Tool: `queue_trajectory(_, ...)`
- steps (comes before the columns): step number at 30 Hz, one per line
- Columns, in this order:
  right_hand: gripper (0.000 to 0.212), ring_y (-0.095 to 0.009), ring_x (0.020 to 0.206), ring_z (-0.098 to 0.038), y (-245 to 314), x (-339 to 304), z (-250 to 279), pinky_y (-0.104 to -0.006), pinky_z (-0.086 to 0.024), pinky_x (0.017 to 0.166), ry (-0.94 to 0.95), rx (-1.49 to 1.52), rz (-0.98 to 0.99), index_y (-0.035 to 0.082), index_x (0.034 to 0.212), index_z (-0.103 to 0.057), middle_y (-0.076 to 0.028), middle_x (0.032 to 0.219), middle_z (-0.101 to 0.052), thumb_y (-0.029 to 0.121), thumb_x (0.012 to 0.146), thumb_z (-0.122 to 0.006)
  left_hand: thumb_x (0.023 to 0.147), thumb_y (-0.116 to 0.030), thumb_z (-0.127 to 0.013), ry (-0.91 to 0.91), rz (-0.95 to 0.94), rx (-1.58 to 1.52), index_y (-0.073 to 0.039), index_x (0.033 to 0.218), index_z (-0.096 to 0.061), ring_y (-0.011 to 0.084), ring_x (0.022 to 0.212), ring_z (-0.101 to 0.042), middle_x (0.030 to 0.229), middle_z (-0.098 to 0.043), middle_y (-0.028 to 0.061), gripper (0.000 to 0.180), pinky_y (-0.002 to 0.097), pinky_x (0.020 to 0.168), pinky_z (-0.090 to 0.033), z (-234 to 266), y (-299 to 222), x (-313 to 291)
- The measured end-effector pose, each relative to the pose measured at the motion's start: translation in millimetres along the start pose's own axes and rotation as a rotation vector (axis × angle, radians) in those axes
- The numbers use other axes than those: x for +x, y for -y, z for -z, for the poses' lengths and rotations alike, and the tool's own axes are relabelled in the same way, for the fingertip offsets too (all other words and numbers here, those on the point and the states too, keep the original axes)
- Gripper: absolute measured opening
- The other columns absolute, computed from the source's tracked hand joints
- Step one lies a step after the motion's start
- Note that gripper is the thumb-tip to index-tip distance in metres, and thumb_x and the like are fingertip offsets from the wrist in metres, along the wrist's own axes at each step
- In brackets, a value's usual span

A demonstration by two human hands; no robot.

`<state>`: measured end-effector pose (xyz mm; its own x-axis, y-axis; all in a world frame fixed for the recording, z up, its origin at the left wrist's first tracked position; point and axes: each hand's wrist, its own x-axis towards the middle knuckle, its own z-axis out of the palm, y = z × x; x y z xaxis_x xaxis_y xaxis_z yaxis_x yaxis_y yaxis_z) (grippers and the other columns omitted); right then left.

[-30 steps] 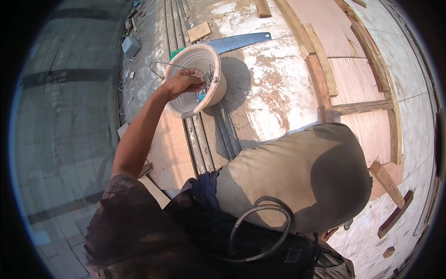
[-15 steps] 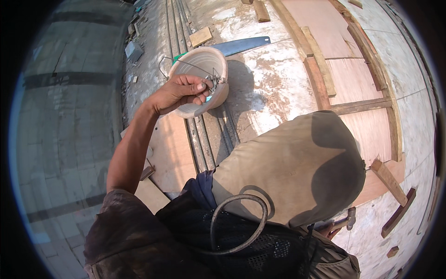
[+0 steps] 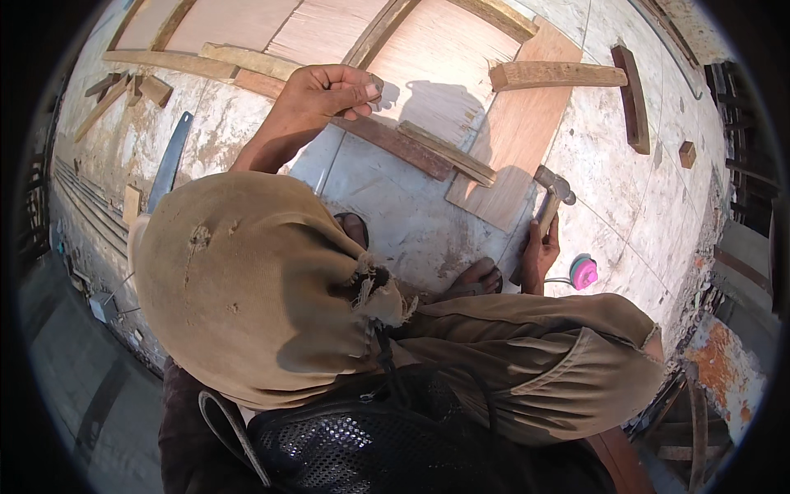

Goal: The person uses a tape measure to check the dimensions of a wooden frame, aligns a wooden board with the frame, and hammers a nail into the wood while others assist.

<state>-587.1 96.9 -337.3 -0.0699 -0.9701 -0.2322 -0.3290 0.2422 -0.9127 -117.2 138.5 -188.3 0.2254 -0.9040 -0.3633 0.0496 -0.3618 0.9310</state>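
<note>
My left hand (image 3: 333, 95) is raised over the wooden frame, closed in a pinch with thumb against fingers. Whatever may be between the fingertips is too small to make out. Low on the right, my right hand (image 3: 539, 251) grips a hammer (image 3: 557, 186) by its wooden handle, head pointing up and away. Beneath and beyond my left hand lies a pale plywood panel (image 3: 428, 62) edged with wood battens (image 3: 378, 33). A reddish batten (image 3: 399, 146) and a lighter wood strip (image 3: 448, 154) lie nearer, the strip reaching onto a loose plywood sheet (image 3: 527, 115).
A pink and teal round object (image 3: 583, 272) lies right of my right hand. A loose wood block (image 3: 559, 75) meets a dark batten (image 3: 632, 100) at the far right. A blue handsaw (image 3: 171, 159) and wood offcuts (image 3: 154, 89) are at left. My sandalled foot (image 3: 477, 278) stands between my knees.
My view has swung right, away from the bucket of small metal pieces. My left hand has left the bucket and is now over the panel, still pinched. My right hand and the hammer show more fully.
</note>
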Motion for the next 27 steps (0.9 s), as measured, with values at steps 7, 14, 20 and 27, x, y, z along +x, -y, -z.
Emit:
queue_trajectory(7, 0.06, -0.002, 0.071, -0.045, -14.3, -1.6, 6.0, -0.0203, -0.038, 0.061, -0.079, -0.053, -0.024, 0.004, 0.157, -0.052, 0.005, 0.096, -0.065, 0.013, 0.101, -0.067, 0.096, -0.029, -0.077, 0.324, -0.008, 0.393, -0.006, 0.104, -0.084, 0.0166, 0.098, -0.072, 0.099, -0.081, 0.0071, 0.026, 0.0335, 0.094, -0.053, -99.4, 60.9, 95.5)
queue_trajectory(14, 0.061, -0.006, 0.078, -0.053, 4.9, -6.1, -0.5, -0.0218, -0.045, 0.068, -0.115, -0.148, -0.04, 0.003, 0.158, -0.051, 0.0, 0.107, -0.069, 0.012, 0.1, -0.068, 0.095, -0.026, -0.079, 0.374, 0.057, 0.34, -0.002, 0.106, -0.082, 0.0145, 0.098, -0.071, 0.106, -0.081, 0.0069, 0.026, 0.0312, 0.095, -0.053, -108.5, 70.8, 100.4)
queue_trajectory(20, 0.06, -0.017, 0.109, -0.065, 3.8, -5.2, 2.6, -0.0316, -0.054, 0.094, -0.085, -0.06, -0.173, 0.002, 0.158, -0.049, -0.014, 0.132, -0.07, 0.013, 0.102, -0.066, 0.097, -0.02, -0.078, 0.339, 0.114, 0.219, -0.002, 0.109, -0.08, 0.0112, 0.095, -0.069, 0.103, -0.08, 0.005, 0.022, 0.0273, 0.091, -0.053, -110.0, 74.7, 92.9)
queue_trajectory(27, 0.053, -0.004, 0.06, -0.048, 5.0, 2.1, 10.1, -0.0235, -0.038, 0.051, -0.035, 0.107, -0.293, 0.001, 0.15, -0.058, 0.005, 0.075, -0.059, 0.024, 0.105, -0.07, 0.099, -0.017, -0.077, 0.306, 0.091, 0.246, -0.001, 0.111, -0.08, 0.0106, 0.097, -0.069, 0.104, -0.08, 0.0048, 0.021, 0.0268, 0.091, -0.053, -112.1, 73.7, 86.1)
